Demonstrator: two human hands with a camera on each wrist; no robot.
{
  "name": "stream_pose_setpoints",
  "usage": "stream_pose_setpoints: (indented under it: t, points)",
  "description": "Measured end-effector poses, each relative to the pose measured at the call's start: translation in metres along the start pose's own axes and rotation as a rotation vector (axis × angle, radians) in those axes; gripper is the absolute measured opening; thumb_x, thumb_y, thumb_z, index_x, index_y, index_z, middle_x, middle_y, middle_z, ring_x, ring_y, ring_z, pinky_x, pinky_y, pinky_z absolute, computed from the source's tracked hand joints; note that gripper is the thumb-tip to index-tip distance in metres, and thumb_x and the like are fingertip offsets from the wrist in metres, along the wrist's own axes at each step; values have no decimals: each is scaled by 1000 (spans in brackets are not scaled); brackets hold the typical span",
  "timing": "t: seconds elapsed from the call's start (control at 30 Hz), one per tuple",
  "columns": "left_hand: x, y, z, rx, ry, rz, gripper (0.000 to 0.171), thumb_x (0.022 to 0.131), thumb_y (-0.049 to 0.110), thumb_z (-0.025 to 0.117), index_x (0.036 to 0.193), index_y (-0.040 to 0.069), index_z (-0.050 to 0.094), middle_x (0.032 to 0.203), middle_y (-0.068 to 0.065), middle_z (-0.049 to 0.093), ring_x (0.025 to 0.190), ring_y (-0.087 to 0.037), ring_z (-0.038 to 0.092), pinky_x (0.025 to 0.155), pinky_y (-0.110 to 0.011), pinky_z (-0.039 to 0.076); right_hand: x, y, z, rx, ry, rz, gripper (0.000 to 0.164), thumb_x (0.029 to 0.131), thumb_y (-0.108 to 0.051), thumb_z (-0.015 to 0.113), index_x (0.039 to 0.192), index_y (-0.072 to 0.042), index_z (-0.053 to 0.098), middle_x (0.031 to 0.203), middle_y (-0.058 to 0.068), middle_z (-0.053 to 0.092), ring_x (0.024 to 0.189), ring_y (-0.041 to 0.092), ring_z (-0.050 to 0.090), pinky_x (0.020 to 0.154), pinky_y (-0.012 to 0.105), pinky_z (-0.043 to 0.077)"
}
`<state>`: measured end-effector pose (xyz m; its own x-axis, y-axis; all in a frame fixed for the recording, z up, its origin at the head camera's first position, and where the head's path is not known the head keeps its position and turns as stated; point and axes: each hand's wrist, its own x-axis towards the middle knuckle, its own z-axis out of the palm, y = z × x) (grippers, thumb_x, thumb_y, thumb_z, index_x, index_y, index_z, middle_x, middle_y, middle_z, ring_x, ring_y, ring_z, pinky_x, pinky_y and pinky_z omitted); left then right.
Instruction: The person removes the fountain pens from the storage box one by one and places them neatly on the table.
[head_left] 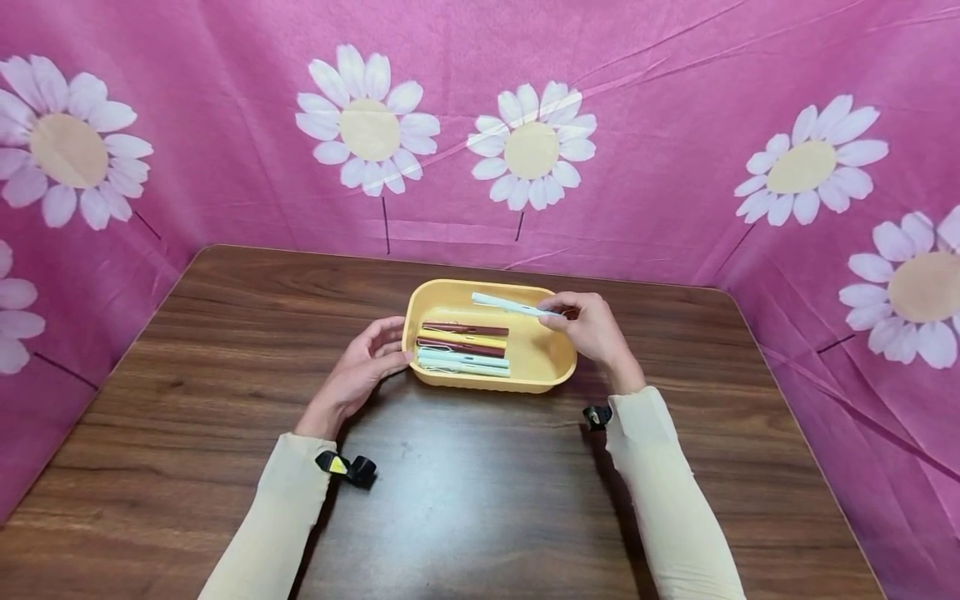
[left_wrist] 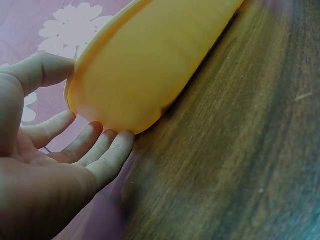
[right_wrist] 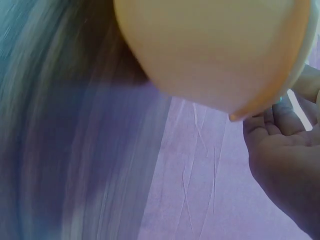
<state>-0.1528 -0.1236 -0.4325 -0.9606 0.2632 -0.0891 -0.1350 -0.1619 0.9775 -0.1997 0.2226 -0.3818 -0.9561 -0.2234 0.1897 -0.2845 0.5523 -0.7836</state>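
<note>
Cream sleeves [head_left: 667, 492] carry 2 black wrist cameras [head_left: 362, 472].

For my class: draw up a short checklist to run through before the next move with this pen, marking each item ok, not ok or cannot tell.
1. Right hand has a grip on the pale pen: ok, pinched near one end.
2. Left hand touches the yellow tray: ok, at its left end.
3. Tray upright: ok, open side up.
4. Other pens inside the tray: ok, lying side by side.
5. Pale pen laid with them: not ok, held apart.
6. Pale pen's gripped end undamaged: cannot tell, hidden by the hand.
</note>
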Motion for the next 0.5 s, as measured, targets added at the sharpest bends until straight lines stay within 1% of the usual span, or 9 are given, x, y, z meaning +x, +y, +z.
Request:
stream_pose_setpoints:
  t: [0.27, 0.5]
  points:
    - [1, 1, 1, -15, -2, -14, 66, 91, -9, 62, 150, -7, 33, 146, -31, 40, 130, -38, 45, 94, -23, 53, -5, 6, -14, -68, 19, -10, 14, 89, -3, 77, 103, 0, 77, 93, 14, 73, 76, 21, 56, 60, 22, 45]
    - [0, -1, 0, -27, -4, -16, 65, 91, -9, 62, 150, -7, 33, 145, -31, 40, 128, -36, 47, 94, -24, 53, -9, 12, -18, -71, 22, -15, 14, 88, -1, 77, 101, 1, 77, 89, 15, 72, 72, 22, 56, 59, 19, 44]
